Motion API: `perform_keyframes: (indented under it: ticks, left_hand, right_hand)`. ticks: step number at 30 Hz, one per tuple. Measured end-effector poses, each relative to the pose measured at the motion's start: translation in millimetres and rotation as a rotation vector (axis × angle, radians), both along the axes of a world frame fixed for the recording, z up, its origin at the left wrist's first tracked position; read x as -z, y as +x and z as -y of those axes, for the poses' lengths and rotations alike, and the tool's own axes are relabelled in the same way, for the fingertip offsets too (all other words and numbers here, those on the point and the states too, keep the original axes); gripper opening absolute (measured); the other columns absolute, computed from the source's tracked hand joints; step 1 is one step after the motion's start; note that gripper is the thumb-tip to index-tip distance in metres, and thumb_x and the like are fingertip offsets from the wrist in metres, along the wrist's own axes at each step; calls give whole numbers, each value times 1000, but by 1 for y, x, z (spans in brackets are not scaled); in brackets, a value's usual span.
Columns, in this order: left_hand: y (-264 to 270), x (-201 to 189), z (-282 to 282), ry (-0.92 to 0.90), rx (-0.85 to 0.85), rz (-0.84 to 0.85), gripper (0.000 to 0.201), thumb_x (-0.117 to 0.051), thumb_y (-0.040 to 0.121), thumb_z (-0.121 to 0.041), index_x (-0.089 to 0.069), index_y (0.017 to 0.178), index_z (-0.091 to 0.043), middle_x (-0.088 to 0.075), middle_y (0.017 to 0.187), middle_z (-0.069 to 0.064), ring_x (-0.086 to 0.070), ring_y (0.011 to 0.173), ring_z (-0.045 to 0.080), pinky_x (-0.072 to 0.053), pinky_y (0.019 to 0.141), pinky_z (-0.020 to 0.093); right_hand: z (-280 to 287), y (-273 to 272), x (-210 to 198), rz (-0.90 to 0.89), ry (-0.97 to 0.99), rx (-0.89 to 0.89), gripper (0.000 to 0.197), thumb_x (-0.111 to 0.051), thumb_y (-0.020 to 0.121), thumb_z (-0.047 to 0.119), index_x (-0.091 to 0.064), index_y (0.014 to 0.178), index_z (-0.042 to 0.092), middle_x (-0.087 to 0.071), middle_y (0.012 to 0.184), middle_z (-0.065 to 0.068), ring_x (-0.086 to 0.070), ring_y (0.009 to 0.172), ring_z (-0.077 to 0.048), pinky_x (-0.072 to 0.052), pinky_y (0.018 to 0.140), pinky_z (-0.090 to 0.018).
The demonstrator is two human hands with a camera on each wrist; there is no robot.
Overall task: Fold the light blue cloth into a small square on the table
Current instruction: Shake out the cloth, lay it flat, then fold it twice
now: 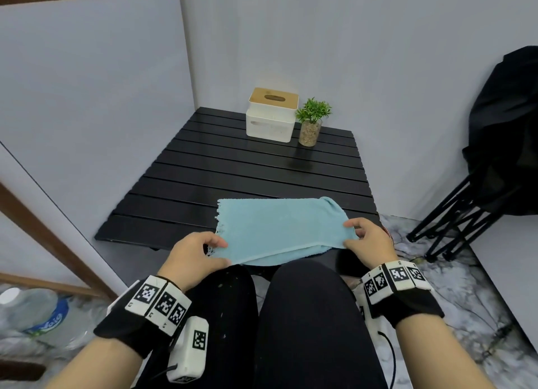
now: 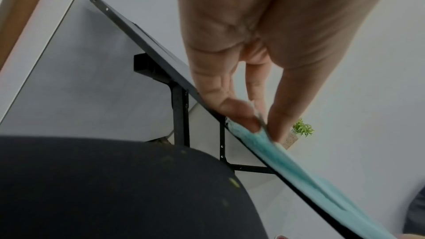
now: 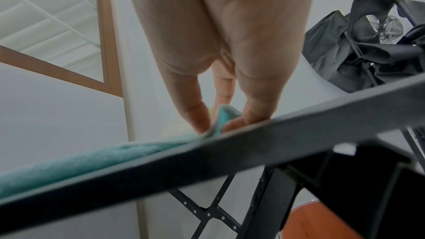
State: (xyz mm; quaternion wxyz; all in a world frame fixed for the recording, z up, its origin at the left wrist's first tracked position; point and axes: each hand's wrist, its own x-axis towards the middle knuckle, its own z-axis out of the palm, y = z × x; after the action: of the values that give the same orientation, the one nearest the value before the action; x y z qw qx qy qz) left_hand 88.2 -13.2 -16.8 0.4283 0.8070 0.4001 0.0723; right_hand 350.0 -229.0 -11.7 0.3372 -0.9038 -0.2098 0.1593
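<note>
The light blue cloth (image 1: 279,228) lies folded in layers on the near edge of the black slatted table (image 1: 233,167), its near hem hanging slightly over the edge. My left hand (image 1: 201,251) pinches the cloth's near left corner between thumb and fingers. My right hand (image 1: 364,237) pinches its near right corner. In the left wrist view the cloth (image 2: 287,166) is held between thumb and fingertips of my left hand (image 2: 257,121). In the right wrist view my right hand (image 3: 214,124) pinches a raised fold of the cloth (image 3: 92,159) at the table edge (image 3: 253,150).
A white tissue box with a wooden lid (image 1: 272,115) and a small potted plant (image 1: 311,123) stand at the table's far side. A folded black chair (image 1: 500,155) leans at the right. A plastic bottle (image 1: 32,310) lies on the floor at the left. My knees sit under the near edge.
</note>
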Motion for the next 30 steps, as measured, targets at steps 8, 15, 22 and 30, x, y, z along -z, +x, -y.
perform_keyframes:
  ticks: [8, 15, 22, 30]
  left_hand:
    - [-1, -1, 8, 100, -28, -85, 39, -78, 73, -36, -60, 107, -33, -55, 108, -2, -58, 95, 15, -43, 82, 25]
    - [0, -3, 17, 121, 46, -222, 37, -67, 81, -45, -50, 114, -42, -56, 107, 0, -57, 93, 16, -44, 76, 26]
    - [1, -4, 14, 95, -32, -53, 20, -71, 81, -33, -65, 100, -33, -59, 81, -7, -58, 79, 6, -38, 62, 13]
    - [24, -5, 0, 11, -137, 194, 15, -74, 80, -28, -70, 94, -28, -67, 92, -5, -63, 84, 6, -40, 70, 8]
  right_hand:
    - [-7, -8, 0, 14, 49, -71, 40, -59, 79, 1, -59, 110, 26, -63, 106, -6, -60, 80, -22, -43, 64, -24]
    - [-4, -9, -1, 20, 38, -106, 36, -59, 80, 1, -62, 98, 32, -59, 99, -1, -50, 67, -15, -40, 58, -22]
    - [-8, -6, 2, -32, 60, -88, 35, -60, 79, 2, -68, 94, 33, -65, 117, 0, -63, 93, -19, -52, 82, -32]
    - [-8, -1, -5, -17, 210, -101, 29, -60, 84, 3, -68, 103, 23, -62, 104, 5, -57, 91, -11, -42, 74, -18]
